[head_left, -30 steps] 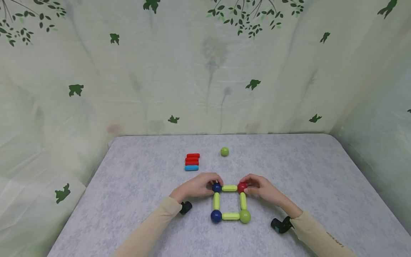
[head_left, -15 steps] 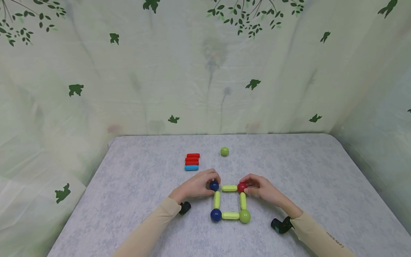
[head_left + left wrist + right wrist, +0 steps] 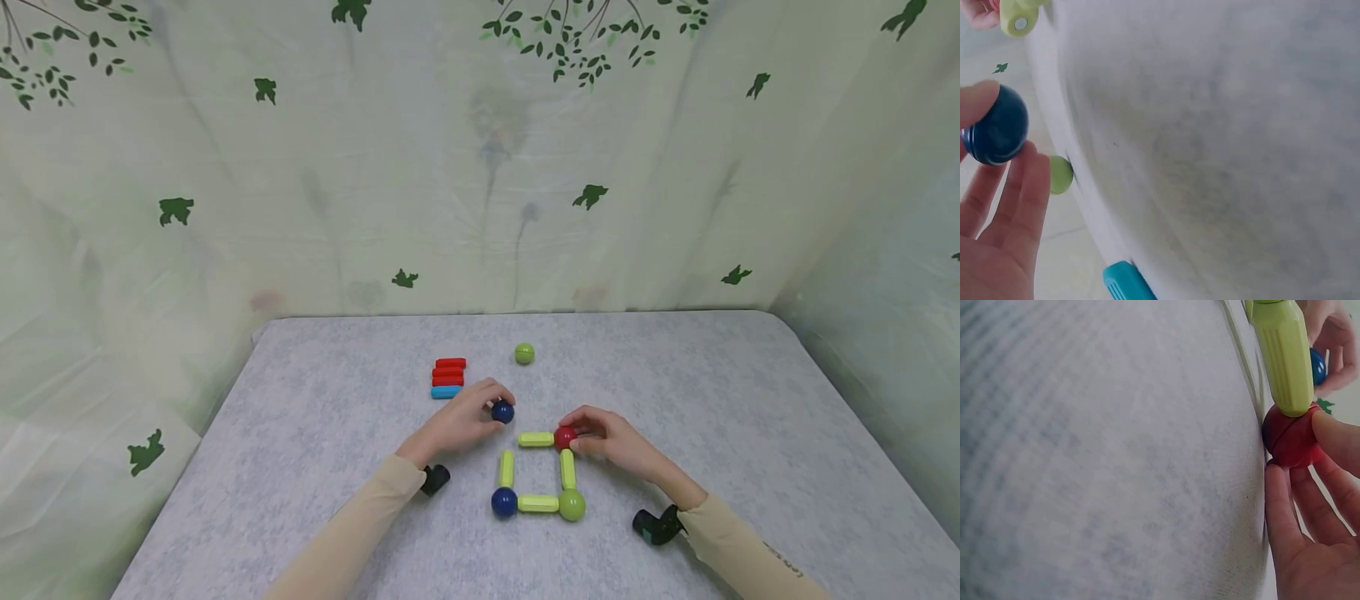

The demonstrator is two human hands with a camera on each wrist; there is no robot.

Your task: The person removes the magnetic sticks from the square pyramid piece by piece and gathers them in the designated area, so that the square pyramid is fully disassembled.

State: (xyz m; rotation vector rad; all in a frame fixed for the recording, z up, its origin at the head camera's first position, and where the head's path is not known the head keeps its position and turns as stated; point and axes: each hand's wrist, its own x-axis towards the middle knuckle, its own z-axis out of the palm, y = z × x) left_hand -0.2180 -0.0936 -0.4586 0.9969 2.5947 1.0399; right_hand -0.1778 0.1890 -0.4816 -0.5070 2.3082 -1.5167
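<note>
Between thumb and fingers my left hand (image 3: 467, 417) pinches a dark blue ball (image 3: 502, 412), held apart from the frame of sticks and balls. My right hand (image 3: 617, 440) grips the red ball (image 3: 565, 438) at the frame's far right corner. From the red ball, one yellow-green stick (image 3: 536, 439) points left with a free end, and another stick (image 3: 567, 470) runs to the green ball (image 3: 572, 505). A near stick (image 3: 538, 503) joins that green ball to a second blue ball (image 3: 505, 502). The left stick (image 3: 507, 469) rises from it, its far end free.
Behind my left hand lie several red sticks (image 3: 448, 372) in a row beside one light blue stick (image 3: 447, 392). A loose green ball (image 3: 524, 353) sits farther back on the grey table (image 3: 675, 358). A leaf-patterned curtain (image 3: 450, 167) hangs behind the table.
My left hand has pulled the dark blue ball off the frame's far left corner and moved it away toward the back. The right hand stays on the red ball.
</note>
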